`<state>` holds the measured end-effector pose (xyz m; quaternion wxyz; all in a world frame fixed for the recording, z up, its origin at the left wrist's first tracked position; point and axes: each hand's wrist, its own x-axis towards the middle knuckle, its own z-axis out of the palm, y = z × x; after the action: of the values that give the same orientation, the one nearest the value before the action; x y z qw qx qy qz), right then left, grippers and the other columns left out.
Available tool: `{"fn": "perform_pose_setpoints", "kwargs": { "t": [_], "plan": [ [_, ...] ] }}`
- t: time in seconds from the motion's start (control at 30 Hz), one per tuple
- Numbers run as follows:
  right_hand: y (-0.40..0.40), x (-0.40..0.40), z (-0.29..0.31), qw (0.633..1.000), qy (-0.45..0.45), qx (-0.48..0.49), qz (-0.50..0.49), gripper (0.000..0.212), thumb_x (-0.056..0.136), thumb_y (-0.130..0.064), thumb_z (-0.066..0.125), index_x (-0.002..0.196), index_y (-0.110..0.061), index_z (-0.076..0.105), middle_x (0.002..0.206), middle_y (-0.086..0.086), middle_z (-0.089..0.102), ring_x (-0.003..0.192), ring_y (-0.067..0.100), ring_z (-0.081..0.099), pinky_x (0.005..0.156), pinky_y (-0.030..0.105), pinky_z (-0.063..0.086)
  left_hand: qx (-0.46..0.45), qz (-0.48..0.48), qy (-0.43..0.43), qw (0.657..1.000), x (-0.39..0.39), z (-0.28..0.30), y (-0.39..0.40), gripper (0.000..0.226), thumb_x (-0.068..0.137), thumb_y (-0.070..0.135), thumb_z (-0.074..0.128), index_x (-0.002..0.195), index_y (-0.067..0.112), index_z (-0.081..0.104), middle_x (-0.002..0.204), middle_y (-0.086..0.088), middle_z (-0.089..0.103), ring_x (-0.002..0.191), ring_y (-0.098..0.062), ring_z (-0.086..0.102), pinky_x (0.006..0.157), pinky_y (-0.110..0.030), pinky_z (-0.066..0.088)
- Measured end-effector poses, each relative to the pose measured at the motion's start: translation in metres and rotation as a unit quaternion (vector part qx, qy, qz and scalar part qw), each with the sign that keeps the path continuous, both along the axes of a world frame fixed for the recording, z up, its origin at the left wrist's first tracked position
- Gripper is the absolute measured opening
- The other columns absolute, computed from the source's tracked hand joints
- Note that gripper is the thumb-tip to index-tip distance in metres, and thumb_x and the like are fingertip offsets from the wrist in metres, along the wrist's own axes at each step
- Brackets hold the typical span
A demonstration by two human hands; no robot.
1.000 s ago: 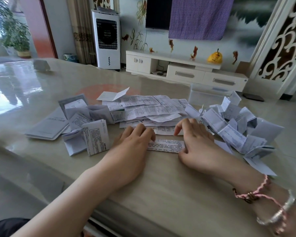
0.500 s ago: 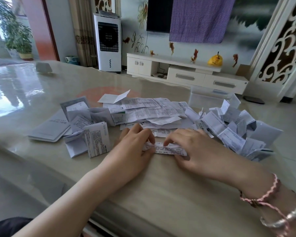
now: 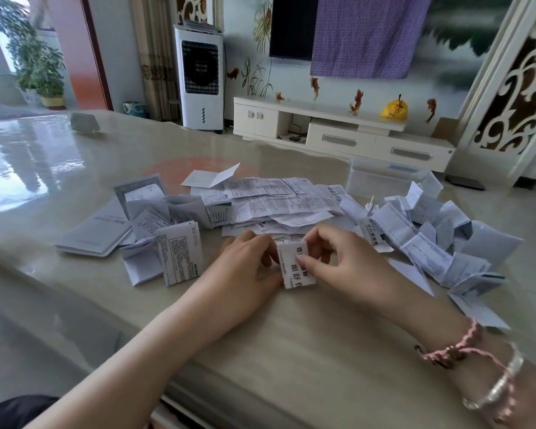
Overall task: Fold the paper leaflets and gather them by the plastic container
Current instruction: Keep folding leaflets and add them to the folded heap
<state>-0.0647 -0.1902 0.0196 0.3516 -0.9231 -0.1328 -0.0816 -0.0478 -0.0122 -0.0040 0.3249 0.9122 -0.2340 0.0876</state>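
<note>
Left hand (image 3: 245, 267) and right hand (image 3: 338, 264) both pinching one folded leaflet (image 3: 296, 264), well in front of the plastic container (image 3: 381, 181), bold black print on it too blurry to read, folded pile (image 3: 430, 243) right beside container

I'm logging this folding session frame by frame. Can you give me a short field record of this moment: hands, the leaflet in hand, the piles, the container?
left hand: left hand grips the left edge of the folded leaflet
right hand: right hand pinches the same leaflet from the right
leaflet state: small, folded, printed, held just above the table
unfolded pile: flat sheets beyond the hands
folded pile: folded leaflets on the right, by the plastic container
container: clear; contents cannot be told
other papers: booklet and folded sheets on the left
</note>
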Motion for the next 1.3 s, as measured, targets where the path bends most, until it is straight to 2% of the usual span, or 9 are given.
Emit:
{"fn": "perform_pose_setpoints", "kwargs": {
  "t": [0.13, 0.37, 0.53, 0.63, 0.73, 0.87, 0.97, 1.2, 1.3],
  "plan": [
    [0.002, 0.004, -0.01, 0.997, 0.032, -0.049, -0.054, 0.015, 0.089, -0.031, 0.062, 0.084, -0.028, 0.048, 0.072, -0.012, 0.056, 0.061, -0.001, 0.048, 0.054, 0.011, 0.035, -0.014, -0.002, 0.012, 1.0, 0.0, -0.002, 0.002, 0.013, 0.083, 0.034, 0.064, 0.093, 0.032, 0.056, 0.097, 0.012, 0.051, 0.08, -0.004, 0.041, 0.068, -0.016, 0.031],
    [0.008, -0.003, -0.009, 0.997, 0.019, -0.067, -0.036, 0.019, 0.09, -0.024, 0.06, 0.104, -0.026, 0.047, 0.074, -0.006, 0.055, 0.073, 0.004, 0.051, 0.067, 0.021, 0.039, -0.048, 0.009, 0.029, 0.998, -0.001, 0.0, 0.005, 0.018, 0.084, 0.016, 0.059, 0.1, 0.023, 0.054, 0.095, 0.01, 0.054, 0.069, 0.005, 0.043, 0.062, -0.007, 0.033],
    [0.007, -0.003, -0.012, 0.997, -0.01, -0.071, -0.003, 0.022, 0.091, -0.024, 0.059, 0.106, -0.027, 0.043, 0.074, -0.002, 0.054, 0.076, 0.004, 0.044, 0.069, 0.022, 0.034, -0.047, -0.014, 0.005, 0.999, -0.007, 0.0, 0.0, 0.014, 0.084, 0.03, 0.065, 0.094, 0.026, 0.056, 0.094, 0.011, 0.053, 0.07, 0.004, 0.043, 0.064, -0.011, 0.032],
    [0.008, -0.003, -0.014, 0.996, -0.017, -0.086, -0.003, 0.026, 0.09, -0.029, 0.059, 0.105, -0.028, 0.039, 0.075, -0.006, 0.051, 0.083, 0.009, 0.044, 0.076, 0.027, 0.037, -0.01, -0.013, 0.001, 1.0, -0.009, 0.0, -0.002, 0.017, 0.084, 0.038, 0.062, 0.096, 0.028, 0.055, 0.098, 0.012, 0.049, 0.082, -0.008, 0.043, 0.077, -0.024, 0.038],
    [0.009, -0.009, -0.012, 0.991, -0.021, -0.131, -0.035, 0.038, 0.086, -0.043, 0.059, 0.111, -0.027, 0.034, 0.092, -0.014, 0.039, 0.1, 0.01, 0.04, 0.088, 0.027, 0.035, 0.036, -0.002, 0.019, 0.999, -0.01, 0.002, -0.004, 0.02, 0.088, 0.041, 0.057, 0.102, 0.029, 0.051, 0.107, 0.01, 0.046, 0.106, -0.016, 0.042, 0.097, -0.036, 0.037],
    [0.015, -0.019, -0.008, 0.983, -0.027, -0.173, -0.054, 0.044, 0.084, -0.049, 0.057, 0.104, -0.028, 0.023, 0.101, -0.01, 0.029, 0.1, 0.009, 0.03, 0.084, 0.024, 0.023, 0.076, 0.003, 0.034, 0.997, -0.01, 0.004, -0.006, 0.021, 0.09, 0.041, 0.054, 0.106, 0.03, 0.046, 0.109, 0.01, 0.04, 0.114, -0.018, 0.038, 0.104, -0.036, 0.031],
    [0.015, -0.02, -0.006, 0.981, -0.008, -0.188, -0.051, 0.037, 0.086, -0.038, 0.055, 0.1, -0.026, 0.022, 0.105, -0.007, 0.028, 0.101, 0.011, 0.028, 0.086, 0.024, 0.023, 0.079, -0.001, 0.04, 0.996, -0.009, 0.005, -0.005, 0.019, 0.09, 0.042, 0.053, 0.103, 0.032, 0.043, 0.108, 0.011, 0.039, 0.113, -0.017, 0.038, 0.106, -0.036, 0.029],
    [0.001, -0.019, -0.002, 0.985, -0.012, -0.17, -0.007, 0.027, 0.085, -0.021, 0.055, 0.102, -0.029, 0.037, 0.108, -0.01, 0.032, 0.11, 0.01, 0.032, 0.09, 0.023, 0.028, 0.047, -0.011, 0.046, 0.998, -0.007, 0.004, -0.003, 0.012, 0.091, 0.036, 0.055, 0.101, 0.031, 0.049, 0.106, 0.009, 0.045, 0.108, -0.016, 0.042, 0.101, -0.034, 0.034],
    [-0.006, -0.015, 0.002, 0.987, -0.034, -0.151, 0.05, 0.023, 0.086, -0.031, 0.063, 0.107, -0.032, 0.053, 0.111, -0.017, 0.049, 0.113, 0.003, 0.039, 0.097, 0.024, 0.032, -0.007, -0.018, 0.049, 0.999, -0.003, 0.005, -0.002, 0.007, 0.094, 0.023, 0.05, 0.095, 0.03, 0.053, 0.097, 0.009, 0.05, 0.087, -0.008, 0.046, 0.079, -0.017, 0.037]
  ]
}}
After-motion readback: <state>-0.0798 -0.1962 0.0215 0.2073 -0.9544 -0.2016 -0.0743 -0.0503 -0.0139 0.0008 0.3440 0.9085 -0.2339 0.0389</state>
